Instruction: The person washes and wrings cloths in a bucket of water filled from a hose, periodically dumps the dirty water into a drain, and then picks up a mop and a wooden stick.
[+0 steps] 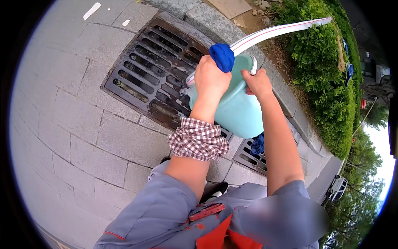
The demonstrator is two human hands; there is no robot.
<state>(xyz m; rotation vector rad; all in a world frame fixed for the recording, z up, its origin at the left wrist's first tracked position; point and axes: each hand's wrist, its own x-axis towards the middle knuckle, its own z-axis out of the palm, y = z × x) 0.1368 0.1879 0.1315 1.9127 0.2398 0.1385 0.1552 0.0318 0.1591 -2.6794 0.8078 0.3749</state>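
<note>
"Two hands are busy; how do the fingers stand?"

"On the left hand (212,78) they are curled tight, with a blue cloth (222,57) bunched in them. Whether they grip anything more, I can't tell. On the right hand (259,84) they are closed over the rim of the bucket (239,118), thumb showing on top."

"And the bucket itself?"

"Between the hands, tilted, its base toward the person, over the edge of a drain grate (155,62). A striped hose (282,31) runs from beside the cloth to the hedge (319,70)."

"Which step would you call that?"

"Probably tipping the bucket out over the drain, though I can't make out any liquid for sure."

"What does the next move call for?"

"I'd say a firm right-hand hold, the mouth aimed at the slots, and the cloth clear of them."
</note>
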